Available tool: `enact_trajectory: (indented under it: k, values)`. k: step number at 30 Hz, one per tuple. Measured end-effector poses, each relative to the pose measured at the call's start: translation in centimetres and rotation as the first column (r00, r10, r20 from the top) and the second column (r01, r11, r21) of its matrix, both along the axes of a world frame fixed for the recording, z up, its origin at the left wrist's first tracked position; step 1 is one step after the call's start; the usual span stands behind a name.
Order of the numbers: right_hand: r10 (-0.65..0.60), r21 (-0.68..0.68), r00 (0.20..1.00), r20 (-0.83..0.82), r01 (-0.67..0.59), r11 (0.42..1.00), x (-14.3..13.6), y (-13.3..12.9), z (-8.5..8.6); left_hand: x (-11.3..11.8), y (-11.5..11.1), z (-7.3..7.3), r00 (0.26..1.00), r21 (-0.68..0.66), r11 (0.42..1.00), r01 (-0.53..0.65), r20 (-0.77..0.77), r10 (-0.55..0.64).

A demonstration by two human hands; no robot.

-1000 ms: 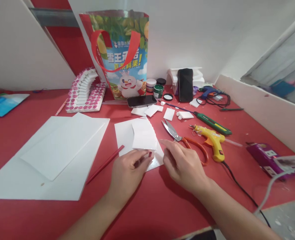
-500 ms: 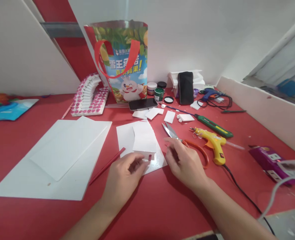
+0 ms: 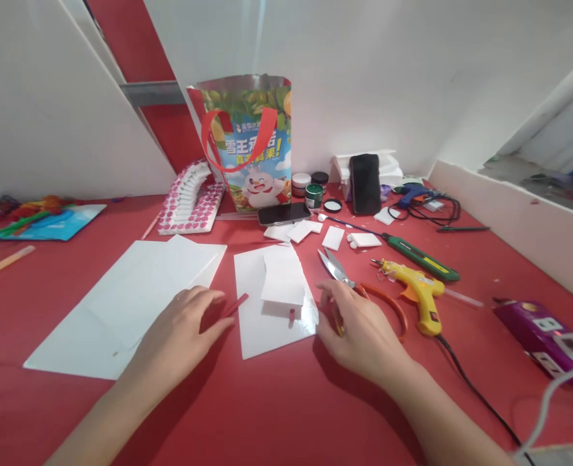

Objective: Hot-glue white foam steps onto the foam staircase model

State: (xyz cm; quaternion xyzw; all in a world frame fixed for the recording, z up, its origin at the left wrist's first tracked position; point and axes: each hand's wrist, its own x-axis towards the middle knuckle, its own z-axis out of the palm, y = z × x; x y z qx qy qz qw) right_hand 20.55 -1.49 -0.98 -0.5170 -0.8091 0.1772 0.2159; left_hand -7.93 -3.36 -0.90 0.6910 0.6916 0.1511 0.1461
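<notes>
My left hand (image 3: 184, 330) is over the right edge of the large white board (image 3: 87, 323), thumb and forefinger apart around a thin red stick (image 3: 237, 303) on the table. My right hand (image 3: 359, 323) is beside the scissors (image 3: 333, 264), partly covering their orange handles; its thumb and forefinger are apart. Between the hands lies a white sheet (image 3: 254, 336) bearing a folded white piece (image 3: 282, 288). A short dark red piece (image 3: 292, 315) stands in front of that fold, apart from both hands.
A yellow glue gun (image 3: 419, 288), a green-handled tool (image 3: 419, 255) and a purple power strip (image 3: 533, 336) lie to the right. Behind are small white cards (image 3: 333, 237), paint jars (image 3: 314, 195), phones (image 3: 365, 184) and a printed bag (image 3: 252, 149). A pink-dotted white model (image 3: 189, 207) stands back left.
My left hand has moved left, away from the short dark red piece, to the thin red stick. My right hand stays by the scissors. The view has shifted slightly.
</notes>
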Motion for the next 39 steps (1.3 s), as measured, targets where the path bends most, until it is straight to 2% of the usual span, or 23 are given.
enact_trajectory:
  k: [4,7,12,15,19,21,23,25,30,34,39]
  values:
    - [0.020,0.031,0.998,0.051,-0.022,0.999,0.0,-0.1,0.0,0.1,-0.9,-1.0,0.998,-0.032,0.998,0.057,-0.032,-0.058]
    - [0.030,0.049,0.996,0.081,-0.034,0.998,0.1,-0.1,0.1,0.0,-0.4,-0.6,0.993,0.005,0.999,0.046,-0.113,-0.045]
    - [0.053,0.036,0.992,0.111,-0.057,0.998,0.3,0.0,0.2,-0.5,2.6,1.7,0.979,0.110,0.993,-0.045,-0.193,0.066]
    - [0.071,0.030,0.987,0.148,-0.076,0.997,0.3,0.1,0.0,-1.0,4.5,2.7,0.969,0.034,0.996,-0.084,-0.229,0.090]
    - [0.108,0.038,0.980,0.165,-0.115,0.993,0.2,0.2,-0.2,-1.7,6.5,2.3,0.880,0.001,0.999,-0.041,-0.473,0.037]
    - [0.120,0.056,0.980,0.161,-0.131,0.990,0.2,0.2,-0.3,-1.9,7.4,1.7,0.849,0.025,1.000,-0.006,-0.528,0.018]
    - [0.126,0.064,0.978,0.164,-0.138,0.988,0.2,0.3,-0.4,-1.5,8.3,1.1,0.880,0.053,0.996,0.065,-0.474,-0.032]
    - [0.126,0.053,0.978,0.168,-0.136,0.989,0.3,0.4,-0.6,-0.7,9.4,0.5,0.928,0.068,0.986,0.149,-0.355,-0.116]
    - [0.125,0.028,0.977,0.175,-0.132,0.991,0.7,0.8,-0.8,1.3,11.4,-0.6,0.941,-0.028,0.988,0.151,-0.301,-0.153]
    - [0.107,0.085,0.970,0.219,-0.129,0.988,1.2,1.1,-0.9,1.1,11.2,-0.1,0.958,-0.117,0.989,0.085,-0.264,-0.113]
    - [0.129,0.143,0.964,0.233,-0.165,0.976,1.5,1.3,-0.8,-0.5,9.5,1.4,0.987,-0.233,0.972,0.001,-0.156,-0.039]
